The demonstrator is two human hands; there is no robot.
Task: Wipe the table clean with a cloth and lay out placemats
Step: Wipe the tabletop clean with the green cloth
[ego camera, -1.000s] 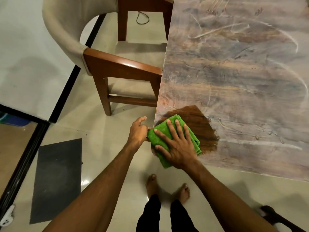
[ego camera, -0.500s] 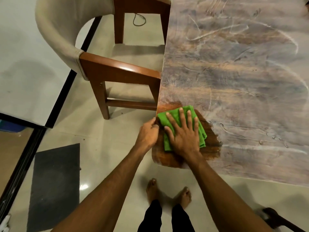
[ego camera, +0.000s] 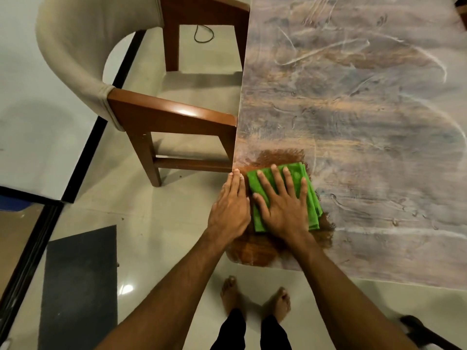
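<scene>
Right hand [ego camera: 284, 213] flat on cloth [ego camera: 312, 202], left hand [ego camera: 231, 210] beside, chair [ego camera: 171, 117] seemingly touching table [ego camera: 366, 122]

green cloth [ego camera: 298, 173] on a dusty grey-streaked brown table [ego camera: 366, 122], cream-backed brown wooden chair [ego camera: 171, 117], dark grey mat [ego camera: 78, 286]

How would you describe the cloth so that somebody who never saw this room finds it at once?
Start at the big smeared wooden table that fills the right side of the view. At its near left corner a patch is wiped dark brown, and the folded cloth lies there under the flat right hand. It is the only bright green thing in sight.
</scene>
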